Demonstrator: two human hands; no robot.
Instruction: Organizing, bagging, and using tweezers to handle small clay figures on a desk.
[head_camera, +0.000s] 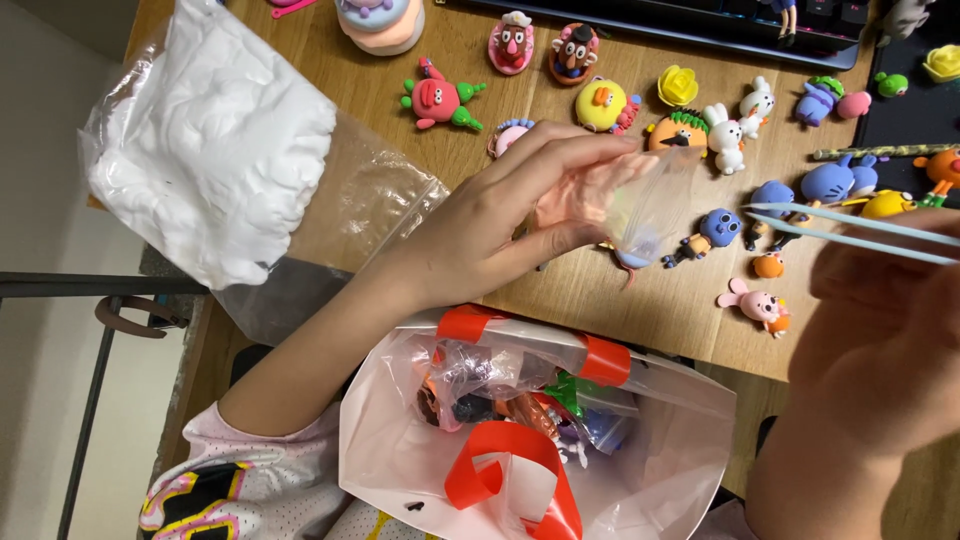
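Left hand (510, 215), reaching over the wooden desk (600, 300), pinches a small clear plastic bag (655, 205) between thumb and fingers; the bag hangs mouth-up over the desk surface and its lower corner holds a small bluish lump. Right hand (880, 340), close to the camera and blurred, grips a pair of pale blue tweezers (850, 225) whose two tips point left toward the small bag, just short of it. Beneath the left wrist sits an open pinkish plastic bag (680, 450) with red-orange handles, lying below the desk edge and filled with further small packets of coloured material. At upper left a large clear bag of white modelling clay (210, 140) rests on the desk corner. Spread across the desk beyond the hands are small clay figurines: a red figure with green limbs (440, 100), a yellow round figure (603, 105), a white rabbit (725, 135), a blue figure (715, 230) and a pink rabbit (755, 303). A dark keyboard (680, 20) lies along the far edge.
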